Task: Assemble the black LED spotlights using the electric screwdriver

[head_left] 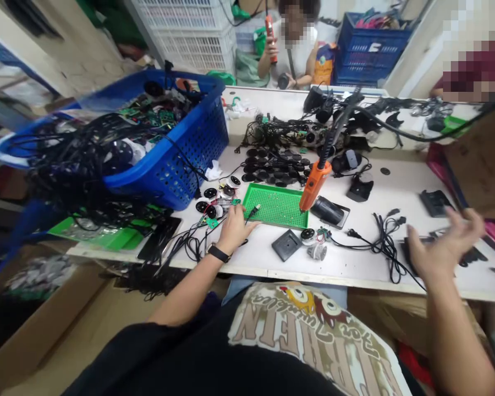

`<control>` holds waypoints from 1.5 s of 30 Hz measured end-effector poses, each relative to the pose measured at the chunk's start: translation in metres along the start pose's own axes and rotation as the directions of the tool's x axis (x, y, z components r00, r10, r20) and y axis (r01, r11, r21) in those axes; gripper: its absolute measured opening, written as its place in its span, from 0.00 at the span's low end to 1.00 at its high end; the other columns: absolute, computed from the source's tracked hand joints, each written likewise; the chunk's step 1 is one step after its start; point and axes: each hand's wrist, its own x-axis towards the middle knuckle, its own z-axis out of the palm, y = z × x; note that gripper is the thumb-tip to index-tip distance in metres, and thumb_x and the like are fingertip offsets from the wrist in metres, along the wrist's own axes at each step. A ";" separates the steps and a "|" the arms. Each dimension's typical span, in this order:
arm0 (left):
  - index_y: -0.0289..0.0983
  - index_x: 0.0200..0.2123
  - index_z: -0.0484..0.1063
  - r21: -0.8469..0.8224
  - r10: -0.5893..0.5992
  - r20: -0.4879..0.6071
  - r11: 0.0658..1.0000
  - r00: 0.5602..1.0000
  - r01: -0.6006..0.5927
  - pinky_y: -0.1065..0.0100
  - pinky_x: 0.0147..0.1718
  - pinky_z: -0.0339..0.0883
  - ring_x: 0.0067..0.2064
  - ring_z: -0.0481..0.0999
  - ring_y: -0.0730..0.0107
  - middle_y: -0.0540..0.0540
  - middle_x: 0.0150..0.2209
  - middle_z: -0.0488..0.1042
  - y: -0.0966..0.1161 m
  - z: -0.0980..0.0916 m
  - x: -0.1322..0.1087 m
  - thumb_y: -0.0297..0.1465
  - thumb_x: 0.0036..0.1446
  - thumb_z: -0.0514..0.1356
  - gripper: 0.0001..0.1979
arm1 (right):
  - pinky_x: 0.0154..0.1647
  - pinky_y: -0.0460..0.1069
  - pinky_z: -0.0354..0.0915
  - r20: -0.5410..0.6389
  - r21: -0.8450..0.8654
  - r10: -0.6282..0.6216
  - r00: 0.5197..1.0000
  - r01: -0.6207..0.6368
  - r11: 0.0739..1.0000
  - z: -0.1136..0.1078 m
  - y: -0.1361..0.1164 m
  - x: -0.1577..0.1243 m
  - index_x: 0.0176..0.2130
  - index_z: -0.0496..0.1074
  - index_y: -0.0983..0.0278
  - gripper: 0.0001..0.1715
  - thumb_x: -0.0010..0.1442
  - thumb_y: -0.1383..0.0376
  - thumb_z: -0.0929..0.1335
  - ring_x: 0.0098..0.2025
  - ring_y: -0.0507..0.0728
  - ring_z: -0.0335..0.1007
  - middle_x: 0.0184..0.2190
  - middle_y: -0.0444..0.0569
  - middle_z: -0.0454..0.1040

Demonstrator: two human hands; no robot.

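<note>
My left hand (234,226) rests on the white table (355,264) beside the green perforated tray (276,205), fingers closed on a small cable plug (253,210). A black watch sits on that wrist. My right hand (447,245) hovers open above the table's right side, fingers spread and blurred, near a black cable bundle (385,236). An orange electric screwdriver (313,187) hangs on its cord over the tray's right edge.
A blue basket (181,159) full of black cables and circuit boards stands at the left. Round black parts (272,165), a square black cover (286,245) and black housings litter the table. Across it a person holds an orange tool. Cardboard boxes sit below left.
</note>
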 end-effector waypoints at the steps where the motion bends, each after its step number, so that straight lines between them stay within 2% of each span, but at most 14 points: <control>1: 0.38 0.46 0.67 0.003 0.002 -0.010 1.000 1.000 -0.002 0.49 0.51 0.71 0.47 0.75 0.50 0.40 0.44 0.70 -0.002 0.003 -0.007 0.35 0.55 0.70 0.19 | 0.69 0.74 0.57 0.031 0.024 -0.012 0.999 0.011 1.000 0.002 -0.006 -0.013 0.65 0.66 0.65 0.48 0.57 0.43 0.74 0.72 0.80 0.52 0.67 0.74 0.54; 4: 0.36 0.48 0.67 -0.011 0.028 -0.028 1.000 0.999 -0.028 0.52 0.45 0.73 0.40 0.76 0.54 0.41 0.39 0.72 -0.007 0.006 -0.021 0.27 0.62 0.59 0.10 | 0.70 0.73 0.56 0.102 0.092 0.041 0.994 -0.050 0.995 0.003 -0.019 -0.046 0.63 0.69 0.64 0.41 0.59 0.45 0.72 0.72 0.78 0.54 0.68 0.72 0.55; 8: 0.37 0.47 0.72 -0.040 0.152 0.034 0.988 0.988 -0.151 0.55 0.49 0.73 0.43 0.77 0.57 0.40 0.43 0.76 -0.008 0.005 -0.038 0.29 0.66 0.56 0.08 | 0.58 0.70 0.70 0.161 0.205 0.143 0.977 -0.175 0.963 -0.007 -0.034 -0.074 0.60 0.70 0.61 0.35 0.60 0.48 0.72 0.58 0.70 0.71 0.63 0.67 0.63; 12: 0.40 0.38 0.77 -0.050 0.242 0.153 0.970 0.958 -0.237 0.53 0.52 0.71 0.46 0.76 0.52 0.41 0.40 0.77 -0.002 0.013 -0.051 0.26 0.63 0.58 0.07 | 0.49 0.63 0.75 0.358 0.305 0.044 0.933 -0.162 0.938 -0.002 -0.068 -0.099 0.56 0.72 0.62 0.24 0.65 0.53 0.68 0.48 0.64 0.75 0.52 0.60 0.74; 16: 0.38 0.43 0.79 -0.055 0.259 0.118 0.966 0.959 -0.254 0.44 0.58 0.66 0.53 0.73 0.45 0.36 0.45 0.76 0.011 0.022 -0.060 0.29 0.68 0.54 0.12 | 0.58 0.63 0.72 0.501 0.369 -0.121 0.857 -0.084 0.926 0.024 -0.108 -0.122 0.54 0.74 0.60 0.19 0.66 0.57 0.68 0.52 0.65 0.76 0.52 0.57 0.78; 19: 0.40 0.53 0.76 -0.110 0.288 0.106 0.955 0.952 -0.277 0.46 0.62 0.65 0.57 0.71 0.47 0.37 0.51 0.74 0.027 0.033 -0.070 0.36 0.69 0.58 0.13 | 0.64 0.64 0.68 0.532 0.386 -0.177 0.828 -0.052 0.921 0.044 -0.129 -0.133 0.61 0.69 0.61 0.28 0.65 0.58 0.69 0.61 0.67 0.71 0.59 0.59 0.74; 21: 0.41 0.60 0.71 -0.157 0.299 0.123 0.947 0.946 -0.279 0.47 0.63 0.65 0.59 0.71 0.47 0.38 0.54 0.72 0.037 0.047 -0.078 0.41 0.63 0.66 0.24 | 0.67 0.65 0.65 0.544 0.383 -0.189 0.818 -0.041 0.923 0.056 -0.136 -0.138 0.65 0.65 0.63 0.34 0.63 0.59 0.71 0.65 0.68 0.66 0.63 0.62 0.70; 23: 0.40 0.65 0.65 -0.195 0.290 0.140 0.945 0.947 -0.261 0.45 0.64 0.65 0.62 0.70 0.45 0.36 0.57 0.69 0.044 0.062 -0.085 0.43 0.55 0.73 0.38 | 0.69 0.66 0.62 0.557 0.374 -0.193 0.808 -0.036 0.927 0.065 -0.139 -0.142 0.67 0.63 0.64 0.37 0.62 0.61 0.71 0.67 0.69 0.63 0.64 0.64 0.67; 25: 0.38 0.68 0.59 -0.226 0.270 0.148 0.946 0.951 -0.234 0.43 0.65 0.63 0.64 0.68 0.43 0.34 0.59 0.67 0.046 0.075 -0.089 0.40 0.53 0.74 0.44 | 0.70 0.66 0.62 0.568 0.369 -0.192 0.800 -0.039 0.929 0.071 -0.138 -0.145 0.68 0.62 0.64 0.37 0.62 0.64 0.69 0.67 0.69 0.63 0.64 0.63 0.67; 30: 0.39 0.68 0.58 -0.320 0.279 0.200 0.925 0.939 -0.206 0.45 0.67 0.63 0.64 0.71 0.47 0.34 0.61 0.70 0.033 0.081 -0.085 0.28 0.54 0.69 0.40 | 0.66 0.66 0.65 0.578 0.337 -0.170 0.798 -0.043 0.941 0.068 -0.129 -0.146 0.63 0.69 0.61 0.34 0.57 0.70 0.68 0.61 0.69 0.66 0.59 0.59 0.70; 34: 0.40 0.66 0.61 -0.388 0.317 0.236 0.898 0.919 -0.210 0.48 0.68 0.63 0.66 0.72 0.50 0.35 0.63 0.71 0.025 0.074 -0.080 0.27 0.54 0.70 0.38 | 0.63 0.67 0.66 0.584 0.291 -0.148 0.798 -0.035 0.956 0.064 -0.124 -0.140 0.59 0.74 0.63 0.33 0.53 0.72 0.69 0.57 0.71 0.65 0.56 0.60 0.70; 37: 0.40 0.65 0.63 -0.394 0.318 0.210 0.893 0.924 -0.218 0.46 0.69 0.61 0.67 0.69 0.48 0.35 0.64 0.69 0.027 0.072 -0.082 0.29 0.56 0.69 0.35 | 0.63 0.68 0.65 0.592 0.284 -0.148 0.792 -0.033 0.958 0.068 -0.124 -0.135 0.63 0.71 0.61 0.36 0.55 0.71 0.68 0.57 0.71 0.65 0.57 0.59 0.70; 42: 0.40 0.67 0.62 -0.365 0.292 0.158 0.905 0.943 -0.219 0.43 0.67 0.64 0.68 0.67 0.47 0.34 0.64 0.66 0.029 0.073 -0.089 0.32 0.58 0.69 0.35 | 0.63 0.68 0.65 0.606 0.315 -0.144 0.783 -0.070 0.947 0.076 -0.126 -0.128 0.72 0.58 0.61 0.47 0.56 0.70 0.68 0.58 0.71 0.65 0.60 0.59 0.72; 45: 0.40 0.66 0.62 -0.341 0.290 0.146 0.912 0.946 -0.228 0.43 0.66 0.66 0.66 0.69 0.46 0.35 0.62 0.68 0.027 0.073 -0.091 0.33 0.58 0.69 0.35 | 0.63 0.67 0.65 0.614 0.328 -0.123 0.779 -0.111 0.938 0.076 -0.125 -0.125 0.71 0.58 0.62 0.48 0.54 0.70 0.69 0.56 0.70 0.67 0.58 0.58 0.75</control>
